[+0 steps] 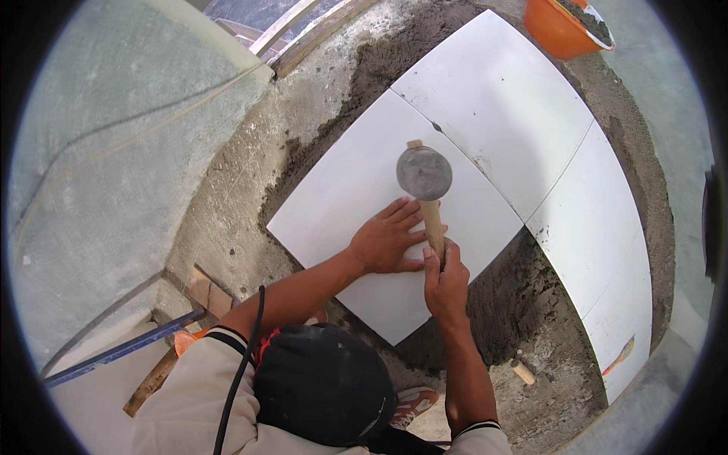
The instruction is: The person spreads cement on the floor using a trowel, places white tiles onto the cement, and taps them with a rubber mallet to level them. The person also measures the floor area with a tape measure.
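A rubber mallet (pixel 425 173) with a grey round head and a pale wooden handle is gripped in my right hand (pixel 446 284). Its head hangs over a large white floor tile (pixel 341 178); whether it touches the tile I cannot tell. My left hand (pixel 387 241) lies on the same tile, palm down with fingers spread, beside the mallet's handle. Along that tile's far right edge lies another white tile (pixel 500 91). More white tiling (pixel 595 220) runs down the right side. Dark wet mortar (pixel 516 292) shows at the tile's near right edge.
An orange bucket (pixel 557 30) of mortar stands at the far right. Pale walls (pixel 114 129) rise on the left and right. A blue bar (pixel 129 349) and a brick-like piece (pixel 208 292) are at the lower left. A short wooden cylinder (pixel 522 371) lies near the right forearm.
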`<state>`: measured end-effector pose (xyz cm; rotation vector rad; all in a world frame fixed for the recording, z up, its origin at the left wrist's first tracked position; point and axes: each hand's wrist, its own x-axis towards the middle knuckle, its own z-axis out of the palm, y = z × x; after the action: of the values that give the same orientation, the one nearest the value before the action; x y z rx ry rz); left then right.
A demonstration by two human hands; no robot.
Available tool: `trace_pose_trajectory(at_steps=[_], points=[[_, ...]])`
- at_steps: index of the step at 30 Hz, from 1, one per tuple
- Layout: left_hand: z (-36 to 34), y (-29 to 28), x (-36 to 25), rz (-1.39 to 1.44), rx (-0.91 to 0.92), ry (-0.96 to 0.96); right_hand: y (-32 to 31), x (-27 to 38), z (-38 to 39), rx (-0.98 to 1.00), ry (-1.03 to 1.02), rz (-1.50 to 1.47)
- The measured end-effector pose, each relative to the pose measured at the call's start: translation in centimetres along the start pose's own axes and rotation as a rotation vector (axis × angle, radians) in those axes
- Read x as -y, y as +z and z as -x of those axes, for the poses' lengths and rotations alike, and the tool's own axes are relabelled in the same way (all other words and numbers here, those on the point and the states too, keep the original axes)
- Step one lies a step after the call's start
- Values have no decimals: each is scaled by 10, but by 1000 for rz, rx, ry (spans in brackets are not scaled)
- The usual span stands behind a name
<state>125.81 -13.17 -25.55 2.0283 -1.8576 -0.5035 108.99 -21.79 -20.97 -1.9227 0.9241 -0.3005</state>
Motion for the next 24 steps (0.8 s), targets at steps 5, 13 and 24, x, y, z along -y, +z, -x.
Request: trace_pose_trajectory(at_steps=[5, 13, 24], points=[[-3, -4, -2, 102, -30, -38, 0, 20, -27, 122, -26, -31], [-4, -6, 1, 112, -30, -64, 4, 16, -38, 176, -114, 125], [-14, -12, -7, 44, 7, -48, -13, 2, -45, 211, 149, 102]])
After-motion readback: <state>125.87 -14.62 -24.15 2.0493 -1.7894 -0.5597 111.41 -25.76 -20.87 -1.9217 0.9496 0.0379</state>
